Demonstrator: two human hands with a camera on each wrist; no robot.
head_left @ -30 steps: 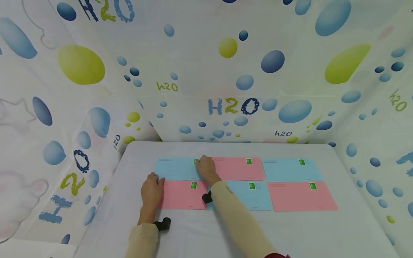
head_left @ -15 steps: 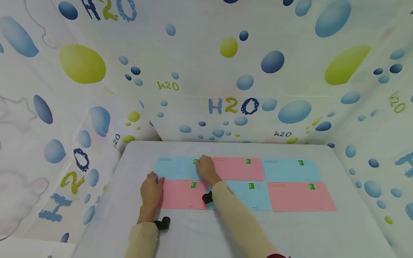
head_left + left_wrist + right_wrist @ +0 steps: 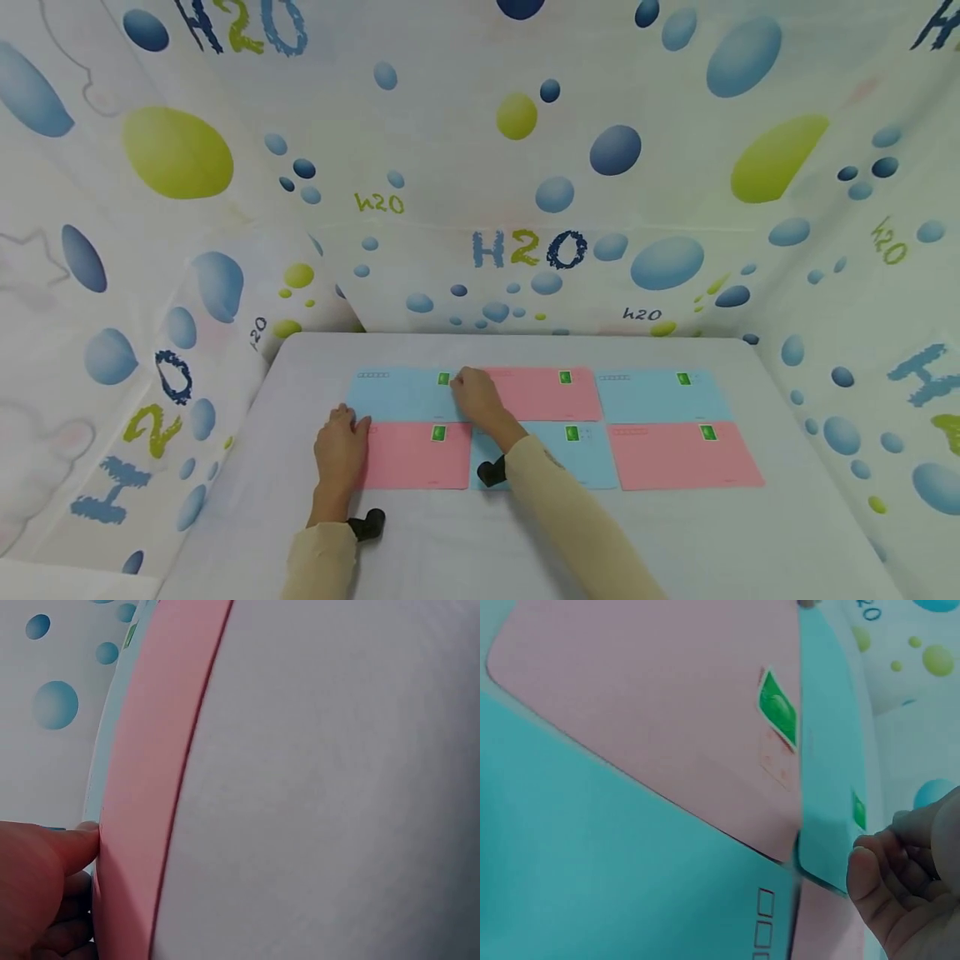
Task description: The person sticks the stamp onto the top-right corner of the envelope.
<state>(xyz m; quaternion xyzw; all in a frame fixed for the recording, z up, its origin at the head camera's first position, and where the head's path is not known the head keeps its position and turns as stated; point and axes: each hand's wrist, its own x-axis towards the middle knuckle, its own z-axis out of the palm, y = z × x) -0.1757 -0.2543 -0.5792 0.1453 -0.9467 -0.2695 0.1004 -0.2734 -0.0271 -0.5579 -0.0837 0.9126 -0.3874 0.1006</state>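
Note:
Pink and blue envelopes with green stamps lie flat in two rows of three on a white-covered table. At the left end, my left hand (image 3: pixel 340 454) touches the left edges of the front pink envelope (image 3: pixel 412 458) and the back blue envelope (image 3: pixel 401 396). The left wrist view shows the thumb (image 3: pixel 79 849) against the pink edge. My right hand (image 3: pixel 477 398) is over the seam between the back-left blue envelope and the back-middle pink envelope (image 3: pixel 543 396). In the right wrist view its fingers (image 3: pixel 907 862) are curled beside the blue envelope's stamp (image 3: pixel 859 811), with nothing visible between them.
To the right lie a blue envelope (image 3: pixel 663 396) behind and a pink envelope (image 3: pixel 686 458) in front; a front-middle blue envelope (image 3: pixel 577 458) sits partly under my right forearm. Bubble-printed cloth walls (image 3: pixel 427 267) enclose the table (image 3: pixel 465 542) at the back and sides.
My right hand has shifted slightly right, so the back-left blue envelope's stamp shows fully. The left hand stays at the left edges. The head view has shifted a little.

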